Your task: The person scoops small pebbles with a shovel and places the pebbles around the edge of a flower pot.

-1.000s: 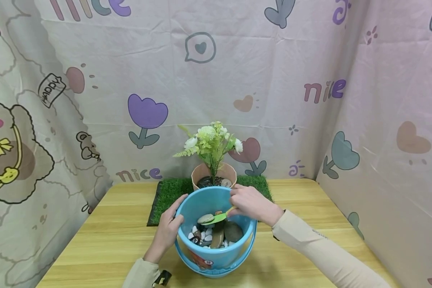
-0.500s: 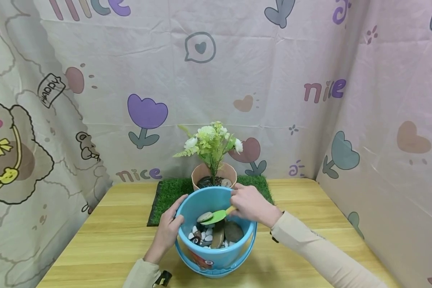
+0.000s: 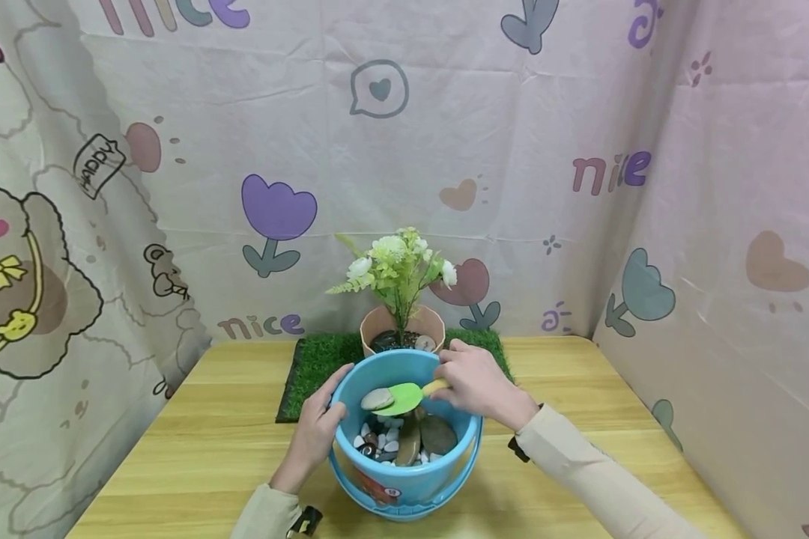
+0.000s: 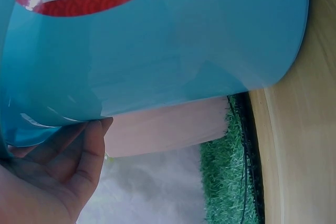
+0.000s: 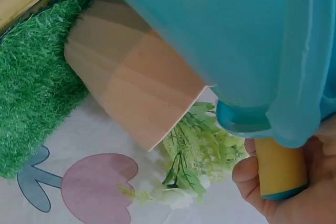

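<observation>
Blue plastic bucket [image 3: 398, 370] with a green scoop [image 3: 407, 398] held inside its mouth, a flat grey stone [image 3: 377, 399] on the blade's tip.

At nine o'clock the left hand [image 3: 315, 424] grips the rim, probably to steady the bucket; at two o'clock the right hand [image 3: 470, 383] curls round the scoop's smooth yellow handle [image 5: 282, 167], apparently holding the blade low-angled so the oval stone, toward ten o'clock, does not slide. Below lie white pebbles [image 3: 392, 445] and rounded dark stones [image 3: 438, 434]. Beyond, at twelve o'clock, a tapered pink pot [image 3: 377, 322] of feathery flowers [image 3: 391, 253] stands on a tufted mat [image 3: 317, 370], atop a wood-grained table [image 3: 175, 464].
</observation>
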Demonstrator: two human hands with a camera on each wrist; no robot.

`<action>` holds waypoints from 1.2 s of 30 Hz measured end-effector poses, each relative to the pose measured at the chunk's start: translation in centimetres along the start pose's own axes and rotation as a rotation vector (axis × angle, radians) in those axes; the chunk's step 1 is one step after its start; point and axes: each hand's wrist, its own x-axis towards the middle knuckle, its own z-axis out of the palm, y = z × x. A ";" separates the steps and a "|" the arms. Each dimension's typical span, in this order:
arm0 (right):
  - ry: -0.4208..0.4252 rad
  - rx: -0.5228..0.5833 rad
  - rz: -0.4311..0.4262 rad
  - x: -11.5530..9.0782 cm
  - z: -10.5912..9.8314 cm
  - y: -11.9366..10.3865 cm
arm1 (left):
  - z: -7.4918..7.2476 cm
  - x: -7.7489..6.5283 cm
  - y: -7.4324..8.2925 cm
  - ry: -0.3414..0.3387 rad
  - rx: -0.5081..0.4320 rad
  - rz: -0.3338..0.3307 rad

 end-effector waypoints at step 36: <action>0.067 0.118 0.155 -2.0 -0.7 0.7 | -2.1 1.3 1.0 -0.251 0.295 0.079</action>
